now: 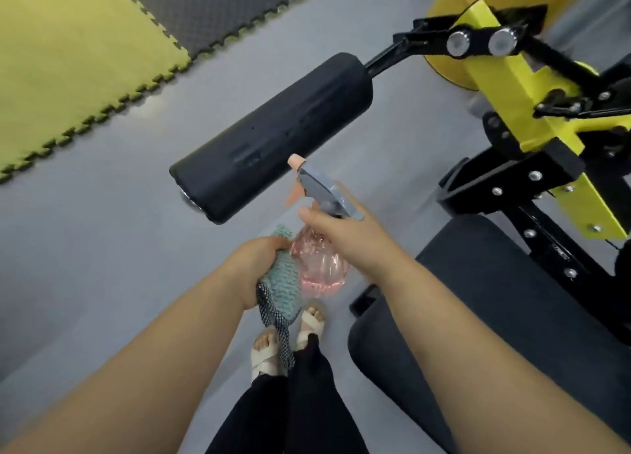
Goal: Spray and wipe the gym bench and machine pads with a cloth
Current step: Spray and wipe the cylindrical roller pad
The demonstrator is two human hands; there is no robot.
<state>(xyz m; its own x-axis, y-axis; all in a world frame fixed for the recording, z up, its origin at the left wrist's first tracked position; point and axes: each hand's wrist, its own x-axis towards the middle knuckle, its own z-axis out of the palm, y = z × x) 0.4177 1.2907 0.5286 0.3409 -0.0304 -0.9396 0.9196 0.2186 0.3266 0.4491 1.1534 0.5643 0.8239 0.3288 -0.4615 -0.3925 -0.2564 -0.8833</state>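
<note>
Head cam: spray step in hand, I'd say. R hand (345, 238) grips the pink spray bottle (319, 269) by the neck, fingers curled round it; can't tell if one sits on the trigger (294, 194). Its nozzle (295, 161) points at the black roller pad (269, 136), just beside the near end, not touching. L hand (259, 265) holds the bunched teal cloth (283, 283), fingers closed on it, right by the bottle. Seat pad (495, 300) lies to the right, apart. Next, I reckon: squeeze trigger w/ nozzle aimed along the roller, then bring cloth up & wipe; keep mist off the yellow frame (512, 88).
</note>
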